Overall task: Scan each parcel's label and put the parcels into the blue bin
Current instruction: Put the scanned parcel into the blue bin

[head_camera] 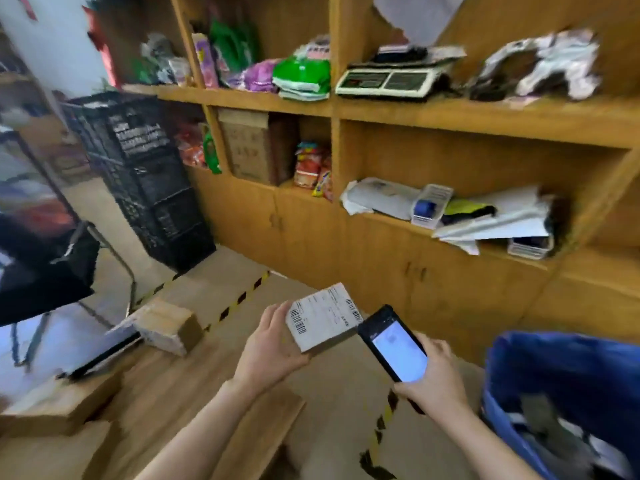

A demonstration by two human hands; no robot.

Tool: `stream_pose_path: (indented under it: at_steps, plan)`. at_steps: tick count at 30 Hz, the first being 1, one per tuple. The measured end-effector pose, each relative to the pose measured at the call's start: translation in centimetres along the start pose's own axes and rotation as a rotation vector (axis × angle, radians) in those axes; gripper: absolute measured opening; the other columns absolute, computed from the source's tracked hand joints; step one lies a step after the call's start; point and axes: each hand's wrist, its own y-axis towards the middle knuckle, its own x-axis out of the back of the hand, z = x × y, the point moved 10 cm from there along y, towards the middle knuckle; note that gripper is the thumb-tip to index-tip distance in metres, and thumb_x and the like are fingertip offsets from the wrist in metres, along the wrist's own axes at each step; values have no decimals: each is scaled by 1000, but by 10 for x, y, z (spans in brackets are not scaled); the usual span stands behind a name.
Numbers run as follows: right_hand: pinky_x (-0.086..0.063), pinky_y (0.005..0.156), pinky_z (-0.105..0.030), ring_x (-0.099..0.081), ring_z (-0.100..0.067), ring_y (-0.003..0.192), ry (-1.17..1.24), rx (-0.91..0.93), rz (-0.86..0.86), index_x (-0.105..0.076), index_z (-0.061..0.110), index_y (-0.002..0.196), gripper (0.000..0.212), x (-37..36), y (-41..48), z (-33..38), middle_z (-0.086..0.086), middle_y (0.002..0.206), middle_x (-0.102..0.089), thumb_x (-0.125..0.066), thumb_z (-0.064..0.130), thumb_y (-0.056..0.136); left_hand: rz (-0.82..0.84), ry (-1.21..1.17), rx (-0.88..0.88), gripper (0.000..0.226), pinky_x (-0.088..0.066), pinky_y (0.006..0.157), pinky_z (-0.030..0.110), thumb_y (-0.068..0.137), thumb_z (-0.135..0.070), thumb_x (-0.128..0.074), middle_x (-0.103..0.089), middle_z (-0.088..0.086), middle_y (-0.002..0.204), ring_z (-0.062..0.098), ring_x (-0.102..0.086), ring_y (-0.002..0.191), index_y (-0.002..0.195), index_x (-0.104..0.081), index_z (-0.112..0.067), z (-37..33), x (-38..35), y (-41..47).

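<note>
1. Wooden shelving (485,123) is filling the background.
2. My left hand (270,351) is gripping a small white-labelled cardboard parcel (325,317), fingers curled round it.
3. My right hand (433,379) is clasping a black lit-screen scanner (394,344) just beside it.
4. A blue plastic bin (561,368) is sitting rightward.

Bare left hand (272,346) and right hand (434,377), bare forearms.

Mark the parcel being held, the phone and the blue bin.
parcel (323,317): head view, on its white label.
phone (398,348): head view, on its lit screen.
blue bin (571,368): head view, on its blue wall.
</note>
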Motion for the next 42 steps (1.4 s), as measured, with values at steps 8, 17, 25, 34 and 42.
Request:
stream_pose_path:
  at_steps: [8,17,25,34,42]
  plan:
    - [-48,84,-38,-46,-14,101,5,-299,-259,-43,32,129,91,118,0,-133,7,110,-40,-78,26,46,280,-143,-304,102,-52,90,26,61,-58,-75,-31,-21,141,0,-45,119,147,-26,-32,-149,-165,103]
    - [-48,93,-36,-47,-16,117,-74,-602,-351,-33,35,134,94,177,54,-215,7,127,-38,-76,35,51,521,-194,-480,102,-46,84,14,60,-60,-73,-34,-19,136,-4,-46,108,147,-26,-33,-254,-304,200]
    - [-48,86,-32,-31,-2,93,36,-895,-478,-38,35,128,89,208,24,-308,8,120,-42,-72,32,47,787,-124,-575,106,-52,86,28,52,-75,-63,-33,-20,131,4,-52,105,144,-25,-37,-322,-434,205]
    - [-49,83,-35,-38,-12,96,182,-1086,-419,-44,28,124,86,229,18,-433,0,121,-42,-76,29,44,907,2,-450,101,-53,78,30,56,-60,-75,-31,-19,127,15,-54,109,142,-25,-39,-347,-557,174]
    - [-50,84,-37,-44,-11,90,270,-1202,-349,-34,30,135,96,216,42,-558,12,105,-27,-79,28,51,913,87,-249,91,-51,77,35,61,-59,-76,-33,-13,121,16,-52,105,136,-30,-37,-365,-679,143]
